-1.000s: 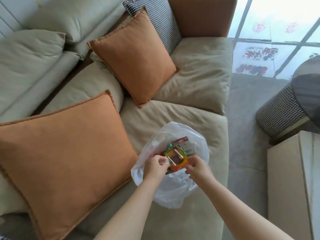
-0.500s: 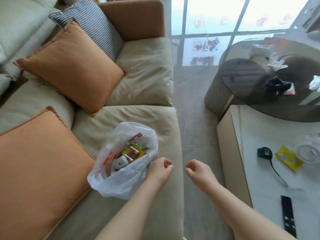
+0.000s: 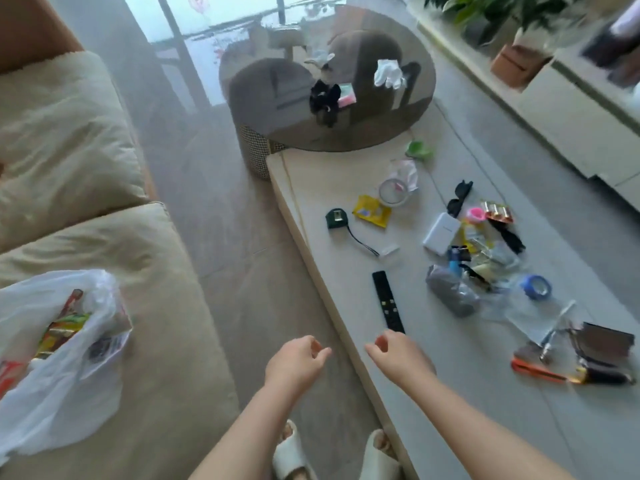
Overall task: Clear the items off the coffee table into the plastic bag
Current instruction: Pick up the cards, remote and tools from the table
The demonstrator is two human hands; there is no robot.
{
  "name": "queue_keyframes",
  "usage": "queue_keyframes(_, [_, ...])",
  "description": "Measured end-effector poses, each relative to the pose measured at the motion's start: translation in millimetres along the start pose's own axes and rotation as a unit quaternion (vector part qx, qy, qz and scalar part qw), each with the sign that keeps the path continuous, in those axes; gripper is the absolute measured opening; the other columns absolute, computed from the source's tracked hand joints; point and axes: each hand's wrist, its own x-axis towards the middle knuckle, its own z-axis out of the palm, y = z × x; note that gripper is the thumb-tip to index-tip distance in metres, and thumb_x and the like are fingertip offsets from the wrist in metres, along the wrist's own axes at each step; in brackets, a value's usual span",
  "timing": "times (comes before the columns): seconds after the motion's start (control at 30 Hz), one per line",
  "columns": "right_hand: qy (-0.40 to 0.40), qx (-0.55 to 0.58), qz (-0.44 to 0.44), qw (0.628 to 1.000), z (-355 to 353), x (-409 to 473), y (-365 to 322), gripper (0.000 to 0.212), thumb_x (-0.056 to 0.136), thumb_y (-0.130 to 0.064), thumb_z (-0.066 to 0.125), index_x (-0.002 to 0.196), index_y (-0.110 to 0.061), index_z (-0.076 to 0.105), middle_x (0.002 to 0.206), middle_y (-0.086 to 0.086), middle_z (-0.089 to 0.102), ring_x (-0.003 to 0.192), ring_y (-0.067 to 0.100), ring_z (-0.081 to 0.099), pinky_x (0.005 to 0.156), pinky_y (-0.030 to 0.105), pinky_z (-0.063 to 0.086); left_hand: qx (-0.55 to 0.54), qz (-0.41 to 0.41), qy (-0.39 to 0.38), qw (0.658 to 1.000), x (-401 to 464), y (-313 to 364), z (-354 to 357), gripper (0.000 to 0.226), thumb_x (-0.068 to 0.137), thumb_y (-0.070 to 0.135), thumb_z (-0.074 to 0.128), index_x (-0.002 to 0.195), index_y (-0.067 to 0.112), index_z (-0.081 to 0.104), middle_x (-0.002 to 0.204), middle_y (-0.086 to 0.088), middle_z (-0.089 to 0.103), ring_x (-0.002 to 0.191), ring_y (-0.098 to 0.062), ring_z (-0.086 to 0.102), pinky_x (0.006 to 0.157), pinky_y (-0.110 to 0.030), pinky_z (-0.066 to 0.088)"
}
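— Hands point(image 3: 348, 358)?
— Both empty, fingers loosely curled, between loads. Bag point(image 3: 59, 358) sits on the sofa point(image 3: 145, 271) at nine o'clock.
— Next?
— Probably the remote point(image 3: 388, 301) at twelve o'clock on the desk point(image 3: 450, 393): reach, grip, carry left.

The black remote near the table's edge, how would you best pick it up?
Grip the remote across its narrow width, near the end closest to the right hand, coming from above. It lies flat and long on the coffee table, with bare surface along both long sides for fingers.
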Motion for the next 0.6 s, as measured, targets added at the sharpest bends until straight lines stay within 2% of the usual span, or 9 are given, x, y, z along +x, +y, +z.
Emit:
queue_keyframes(0.1, [0.014, 0.025, 0.062, 0.998, -15.2, -5.2, 70.4, 0.037, 0.089, -0.051, 0.044, 0.104, -0.020, 0.059, 0.110, 0.002, 0.064, 0.100, 0.024, 0.059, 0.076, 0.029, 0.042, 0.033, 0.024, -0.027, 0.999, 0.4, 44.7, 33.9, 0.038, 0.091, 0.054, 0.044, 0.112, 0.027, 0.061, 0.117, 0.007, 0.064, 0.110, -0.015, 0.059, 0.084, -0.027, 0.046])
queue_keyframes(0.17, [0.020, 0.048, 0.092, 0.994, -23.5, -7.0, 111.0, 0.038, 0.088, -0.051, 0.045, 0.103, -0.020, 0.060, 0.112, 0.003, 0.063, 0.102, 0.024, 0.058, 0.078, 0.030, 0.043, 0.050, 0.035, -0.038, 0.997, 0.6, 73.4, 53.3, 0.037, 0.091, 0.054, 0.044, 0.108, 0.025, 0.062, 0.114, 0.006, 0.065, 0.106, -0.015, 0.060, 0.081, -0.027, 0.045])
queue_keyframes(0.37, [0.048, 0.118, 0.151, 0.980, -46.0, -12.9, 211.5, 0.038, 0.085, -0.052, 0.050, 0.099, -0.019, 0.062, 0.112, 0.005, 0.063, 0.105, 0.026, 0.059, 0.086, 0.031, 0.047, 0.103, 0.065, -0.074, 0.990, 8.5, 162.3, 112.3, 0.038, 0.091, 0.055, 0.042, 0.111, 0.028, 0.061, 0.110, 0.007, 0.067, 0.103, -0.015, 0.061, 0.085, -0.029, 0.049])
queue_keyframes(0.47, [0.056, 0.127, 0.163, 0.977, -53.2, -11.1, 254.1, 0.037, 0.086, -0.049, 0.051, 0.106, -0.019, 0.061, 0.116, 0.005, 0.060, 0.108, 0.026, 0.057, 0.089, 0.032, 0.047, 0.121, 0.111, -0.065, 0.984, 16.2, 203.3, 137.1, 0.038, 0.092, 0.051, 0.044, 0.114, 0.025, 0.060, 0.115, 0.005, 0.064, 0.108, -0.016, 0.059, 0.082, -0.028, 0.045])
queue_keyframes(0.6, [0.062, 0.126, 0.190, 0.972, -54.3, -5.3, 301.9, 0.036, 0.087, -0.040, 0.052, 0.118, -0.021, 0.055, 0.124, 0.003, 0.053, 0.115, 0.025, 0.053, 0.092, 0.032, 0.045, 0.160, 0.165, -0.042, 0.972, 34.4, 240.7, 162.7, 0.039, 0.093, 0.047, 0.045, 0.123, 0.025, 0.058, 0.119, 0.003, 0.061, 0.112, -0.016, 0.056, 0.088, -0.028, 0.045])
